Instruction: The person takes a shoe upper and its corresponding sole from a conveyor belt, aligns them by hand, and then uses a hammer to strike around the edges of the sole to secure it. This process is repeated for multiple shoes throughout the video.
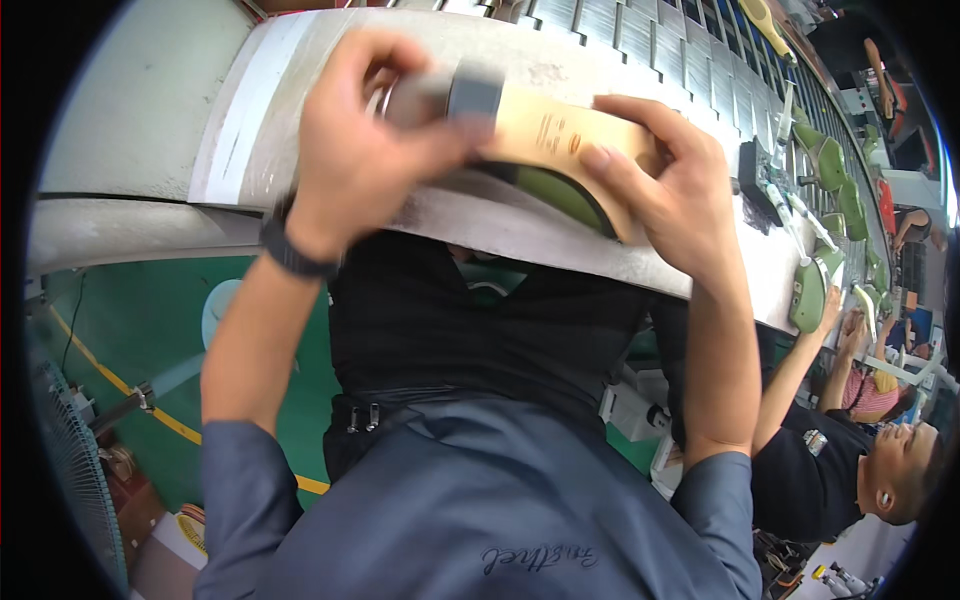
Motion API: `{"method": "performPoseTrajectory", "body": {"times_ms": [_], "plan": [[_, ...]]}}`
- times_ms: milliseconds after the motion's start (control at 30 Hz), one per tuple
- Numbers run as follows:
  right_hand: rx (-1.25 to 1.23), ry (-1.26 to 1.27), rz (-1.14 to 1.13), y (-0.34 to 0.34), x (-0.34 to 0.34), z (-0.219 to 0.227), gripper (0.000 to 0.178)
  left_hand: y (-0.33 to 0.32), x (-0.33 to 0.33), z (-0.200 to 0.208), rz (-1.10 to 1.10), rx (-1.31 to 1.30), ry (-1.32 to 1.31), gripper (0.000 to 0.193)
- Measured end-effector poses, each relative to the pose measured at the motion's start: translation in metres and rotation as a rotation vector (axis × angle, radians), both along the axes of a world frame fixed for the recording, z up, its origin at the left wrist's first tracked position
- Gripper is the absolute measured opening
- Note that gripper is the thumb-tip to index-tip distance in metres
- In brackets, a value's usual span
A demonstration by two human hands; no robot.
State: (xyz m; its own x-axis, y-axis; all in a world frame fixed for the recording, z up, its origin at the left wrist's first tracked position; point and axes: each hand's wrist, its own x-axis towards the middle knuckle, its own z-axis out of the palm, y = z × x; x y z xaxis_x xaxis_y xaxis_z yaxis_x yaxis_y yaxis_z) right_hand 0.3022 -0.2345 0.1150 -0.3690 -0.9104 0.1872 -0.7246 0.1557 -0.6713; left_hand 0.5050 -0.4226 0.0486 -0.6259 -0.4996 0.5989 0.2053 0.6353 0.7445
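A tan, sole-shaped piece (pixel 545 130) with small dark print is held above the pale worktable (pixel 470 222). Below its dark curved edge shows a green part (pixel 560 193); whether the two are joined as one shoe I cannot tell. My right hand (pixel 670 180) is closed round its right end, thumb on the printed face and fingers over the far edge. My left hand (pixel 365 140), smeared by motion, curls at the other end. Its thumb reaches the lower edge of a dark grey block (pixel 475 90). Whatever lies inside that palm is blurred.
A slatted metal conveyor (pixel 640 35) runs beyond the worktable. Along the right stand green clogs (pixel 808 292) and a black box-shaped device (pixel 762 180). A co-worker in black (pixel 815 470) reaches towards the clogs. At lower left is a fan (pixel 75 480).
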Motion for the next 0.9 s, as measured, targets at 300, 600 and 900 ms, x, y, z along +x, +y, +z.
{"method": "performPoseTrajectory", "body": {"times_ms": [300, 600, 900], "plan": [[-0.119, 0.191, 0.342, 0.012, -0.024, -0.017, 0.058, 0.065, 0.028, 0.003, -0.020, -0.282, -0.222, 0.079], [0.035, 0.234, 0.242, 0.006, -0.011, -0.003, 0.054, 0.068, 0.026, -0.002, 0.015, -0.380, -0.255, 0.066], [-0.167, 0.436, 0.534, -0.014, -0.006, -0.015, 0.072, 0.071, 0.023, -0.001, 0.020, -0.335, -0.243, 0.059]]}}
